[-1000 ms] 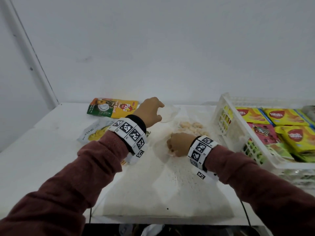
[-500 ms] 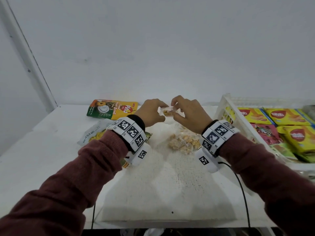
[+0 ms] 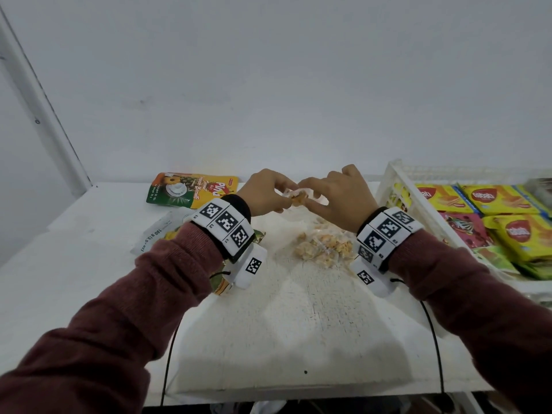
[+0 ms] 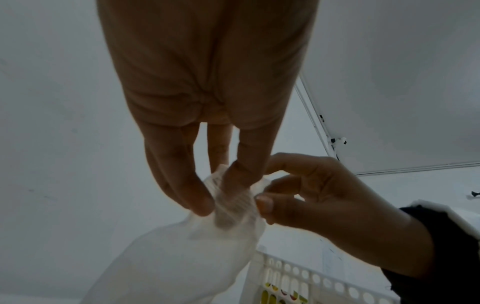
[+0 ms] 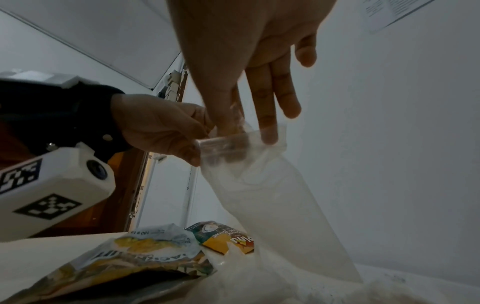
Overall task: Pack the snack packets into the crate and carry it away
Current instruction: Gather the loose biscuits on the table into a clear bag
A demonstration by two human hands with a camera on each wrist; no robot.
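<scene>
Nearest, a heap of clear-wrapped snack pieces (image 3: 324, 249) lies on the white table (image 3: 89, 264). Beyond it, left hand (image 3: 264, 191) and right hand (image 3: 340, 195) both pinch the mouth of a clear plastic bag (image 5: 272, 185), apparently holding snack pieces. At 3 o'clock stands the white crate (image 3: 400, 186), holding yellow packets (image 3: 490, 198). At 11 o'clock lies an orange-green pouch (image 3: 191, 189).
</scene>
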